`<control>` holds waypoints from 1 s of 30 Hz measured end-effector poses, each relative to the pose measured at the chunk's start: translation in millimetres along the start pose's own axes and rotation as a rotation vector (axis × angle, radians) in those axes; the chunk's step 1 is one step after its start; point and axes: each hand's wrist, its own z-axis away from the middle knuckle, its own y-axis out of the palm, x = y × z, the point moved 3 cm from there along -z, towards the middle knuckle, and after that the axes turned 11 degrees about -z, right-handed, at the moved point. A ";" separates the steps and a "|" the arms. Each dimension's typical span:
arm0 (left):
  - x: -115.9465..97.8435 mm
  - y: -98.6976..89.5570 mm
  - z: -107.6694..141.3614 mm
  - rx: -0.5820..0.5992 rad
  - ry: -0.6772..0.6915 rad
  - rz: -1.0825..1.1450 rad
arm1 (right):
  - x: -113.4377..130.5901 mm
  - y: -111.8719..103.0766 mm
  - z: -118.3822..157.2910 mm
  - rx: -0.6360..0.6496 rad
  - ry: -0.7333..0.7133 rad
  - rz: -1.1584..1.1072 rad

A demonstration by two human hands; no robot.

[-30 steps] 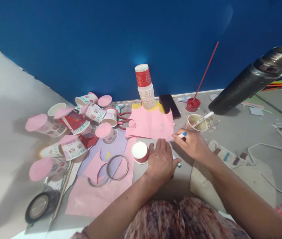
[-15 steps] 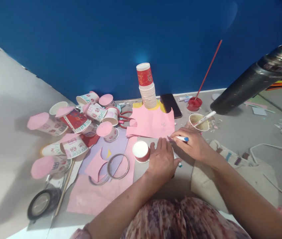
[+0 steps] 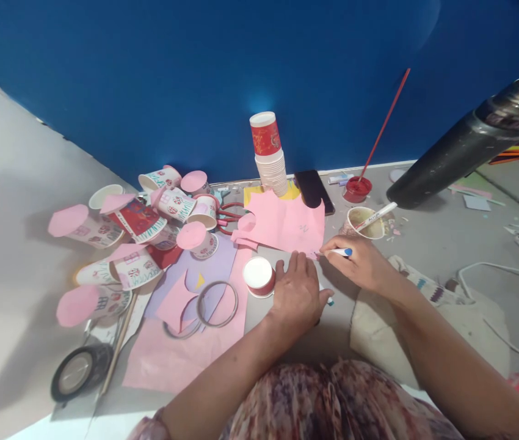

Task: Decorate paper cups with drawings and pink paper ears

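Note:
My right hand [image 3: 353, 263] grips a white marker with a blue end [image 3: 342, 252], its tip at the lower right edge of a cut pink paper sheet [image 3: 278, 223]. The sheet has scalloped cut-outs and a small scribble near its right side. My left hand [image 3: 297, 287] lies flat with fingers stretched toward the sheet's lower edge. Left of that hand, close to its thumb side, stands an upside-down red and white paper cup [image 3: 259, 277]. Part of another pen with a teal end [image 3: 330, 300] shows from under my left hand; most of it is hidden.
Several decorated paper cups with pink tops [image 3: 134, 269] crowd the left. Tape rings [image 3: 236, 305] lie on pink and lilac paper. Behind the sheet are a cup stack [image 3: 266, 143] and a phone [image 3: 311, 189]. A paint cup [image 3: 355, 189] and dark flask [image 3: 452, 159] stand right.
My right hand and the marker have moved slightly right. The pink sheet has shifted a little right, and its left end lies differently. My left hand stays flat in place.

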 end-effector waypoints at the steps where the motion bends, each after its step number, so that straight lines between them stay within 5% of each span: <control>1: 0.3 0.2 0.1 0.004 -0.003 0.009 | -1.0 0.3 -0.5 -0.030 0.018 0.019; 15: 0.3 3.7 1.4 -0.018 -0.006 0.016 | -13.7 6.5 1.4 -0.219 0.036 0.106; 30: -3.7 -0.2 6.1 -0.019 -0.007 0.045 | 0.2 -4.7 2.9 -0.420 0.178 -0.327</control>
